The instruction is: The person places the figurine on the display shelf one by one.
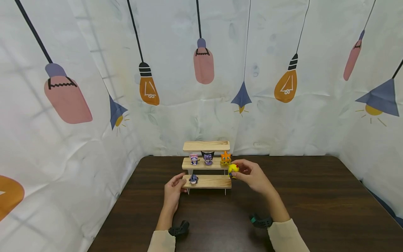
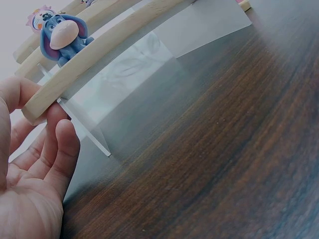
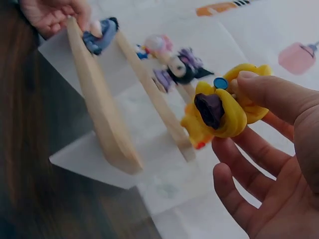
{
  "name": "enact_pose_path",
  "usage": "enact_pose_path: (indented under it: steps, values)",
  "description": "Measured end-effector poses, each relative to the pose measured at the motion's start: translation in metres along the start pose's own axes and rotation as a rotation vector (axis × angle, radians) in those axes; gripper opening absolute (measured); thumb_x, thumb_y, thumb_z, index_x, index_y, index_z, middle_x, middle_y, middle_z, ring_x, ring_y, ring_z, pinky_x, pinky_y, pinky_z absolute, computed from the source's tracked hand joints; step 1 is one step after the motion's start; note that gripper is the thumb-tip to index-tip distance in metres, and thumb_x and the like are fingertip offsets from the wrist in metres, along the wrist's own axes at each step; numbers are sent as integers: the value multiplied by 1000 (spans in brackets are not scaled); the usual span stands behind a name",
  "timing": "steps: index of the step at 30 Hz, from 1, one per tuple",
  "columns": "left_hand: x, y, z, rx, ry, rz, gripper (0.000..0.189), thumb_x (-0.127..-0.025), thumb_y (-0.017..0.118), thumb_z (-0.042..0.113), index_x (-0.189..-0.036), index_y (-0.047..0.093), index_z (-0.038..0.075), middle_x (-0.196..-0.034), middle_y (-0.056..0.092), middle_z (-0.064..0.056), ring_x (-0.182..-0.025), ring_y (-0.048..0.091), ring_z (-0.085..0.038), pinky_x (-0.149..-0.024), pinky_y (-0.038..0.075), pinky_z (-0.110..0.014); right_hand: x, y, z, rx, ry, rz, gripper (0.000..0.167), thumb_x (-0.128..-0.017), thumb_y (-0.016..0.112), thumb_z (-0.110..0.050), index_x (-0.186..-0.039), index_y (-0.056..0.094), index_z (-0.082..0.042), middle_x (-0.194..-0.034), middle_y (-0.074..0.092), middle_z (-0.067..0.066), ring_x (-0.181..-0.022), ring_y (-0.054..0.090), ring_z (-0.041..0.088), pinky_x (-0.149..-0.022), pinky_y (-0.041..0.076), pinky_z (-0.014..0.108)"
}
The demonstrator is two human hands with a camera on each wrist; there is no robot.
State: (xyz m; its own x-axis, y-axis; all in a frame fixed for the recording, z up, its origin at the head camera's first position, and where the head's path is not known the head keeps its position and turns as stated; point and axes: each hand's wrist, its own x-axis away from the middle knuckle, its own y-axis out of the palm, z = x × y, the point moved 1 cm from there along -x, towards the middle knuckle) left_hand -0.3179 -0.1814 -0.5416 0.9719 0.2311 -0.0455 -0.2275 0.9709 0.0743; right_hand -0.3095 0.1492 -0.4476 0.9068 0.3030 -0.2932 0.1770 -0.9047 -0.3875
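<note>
A three-tier wooden display shelf [image 1: 206, 182] with clear supports stands on the table. My left hand [image 1: 172, 191] grips the left end of its lowest board [image 2: 75, 74], fingers above and beneath the wood. Close to that end sits a blue donkey figurine [image 2: 65, 37]. Off the shelf's right side, my right hand [image 1: 253, 175] pinches a yellow figurine [image 3: 232, 107] between thumb and fingers, held in the air. Along the middle board sit a pink-and-white figurine [image 1: 194, 160], a black-and-purple figurine [image 1: 207, 158] and an orange figurine [image 1: 225, 158].
The top board [image 1: 206, 146] is at the back of the shelf. Dark wood-grain table [image 1: 315, 196] spreads out on both sides. Behind it hangs a pale curtain [image 1: 176, 122] printed with lamps and bulbs. Each wrist wears a dark band [image 1: 261, 221].
</note>
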Motion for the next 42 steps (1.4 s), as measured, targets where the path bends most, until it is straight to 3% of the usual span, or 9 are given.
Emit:
enact_pose_path:
  steps: [4,8,18,27,34,38,42]
  values:
    - [-1,-1,-1,-5,0,2,31,-98,65,7,-128,69,3,-106,75,-6,-73,65,-12,-62,58,-25,-2,16,-2,-29,-14,-71,34,-93,76,-22,-125,68,-13,-111,71,9,-94,66,25,-78,58,26]
    - [-2,-1,-2,-7,0,1,31,-98,65,7,-128,69,3,-108,75,-7,-74,65,-12,-63,58,-25,-4,35,0,-20,-18,-90,35,-93,77,-23,-125,69,-12,-108,70,8,-93,65,23,-77,58,28]
    - [-2,1,-2,-11,-4,-8,32,-98,65,8,-129,68,3,-106,75,-5,-72,65,-11,-64,58,-25,-7,77,4,66,6,30,35,-89,79,-13,-123,70,-11,-109,73,4,-92,66,17,-82,58,27]
    - [-3,0,-2,-7,-9,-2,32,-98,65,8,-130,68,2,-108,75,-10,-72,64,-11,-63,58,-25,-11,101,7,124,12,146,36,-88,81,-12,-122,71,-10,-108,72,5,-87,64,15,-78,57,26]
    - [-3,-2,-3,4,-6,-2,33,-98,66,9,-130,67,2,-114,73,-17,-72,64,-10,-63,58,-25,-21,115,5,181,24,160,37,-88,81,-15,-123,71,-13,-113,74,5,-92,67,20,-84,60,40]
    - [-4,-2,-2,1,-16,-3,34,-98,66,9,-131,67,2,-120,71,-22,-73,64,-10,-63,58,-25,-25,119,4,158,27,154,38,-88,80,-13,-125,71,-12,-117,74,9,-95,68,24,-87,60,49]
    - [-5,-2,-3,-5,-27,-5,34,-98,66,10,-131,67,3,-120,71,-22,-76,64,-12,-64,58,-25,-26,121,3,158,33,150,39,-89,80,-13,-126,72,-12,-118,74,9,-94,68,24,-87,60,50]
